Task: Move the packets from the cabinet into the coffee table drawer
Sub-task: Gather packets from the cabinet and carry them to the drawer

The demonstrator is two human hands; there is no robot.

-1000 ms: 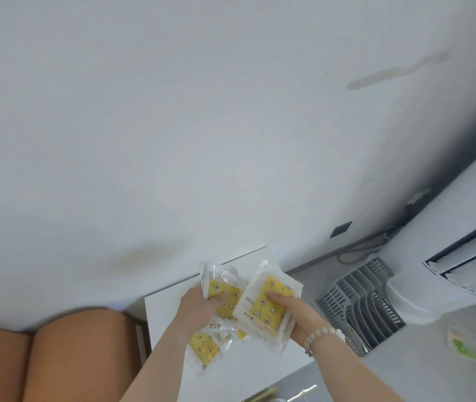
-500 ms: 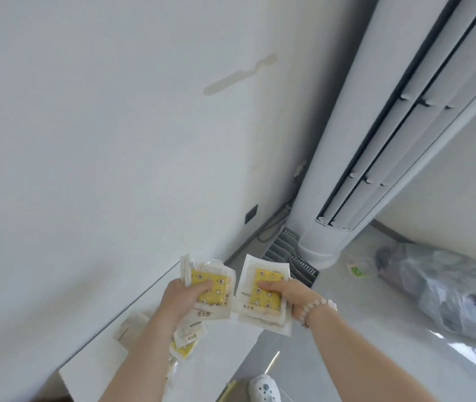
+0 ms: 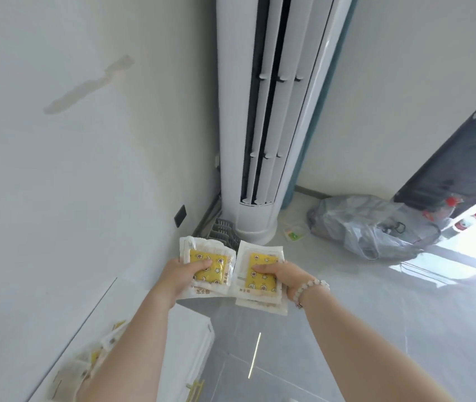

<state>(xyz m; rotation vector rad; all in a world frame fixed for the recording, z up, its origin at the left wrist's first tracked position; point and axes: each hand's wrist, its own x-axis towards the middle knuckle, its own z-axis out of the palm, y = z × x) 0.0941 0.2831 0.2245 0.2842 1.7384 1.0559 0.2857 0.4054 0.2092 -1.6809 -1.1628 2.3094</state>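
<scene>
Packets are gripped in two stacks at 6 o'clock from the air conditioner (image 3: 231, 140): left stack (image 3: 216, 261) pinched by the left hand (image 3: 183, 274), right stack (image 3: 260, 282) by the right hand (image 3: 284, 275), thumbs on the yellow star-print panels. Long axes are pointed roughly at 12. Edge writing can't be made out. Spare packets (image 3: 97, 352) are seen on the cabinet (image 3: 184, 338) at 7.

Left hand (image 3: 179, 274) and right hand (image 3: 284, 275) each grip yellow-printed packets (image 3: 255, 281) above the grey floor (image 3: 376, 329).
</scene>
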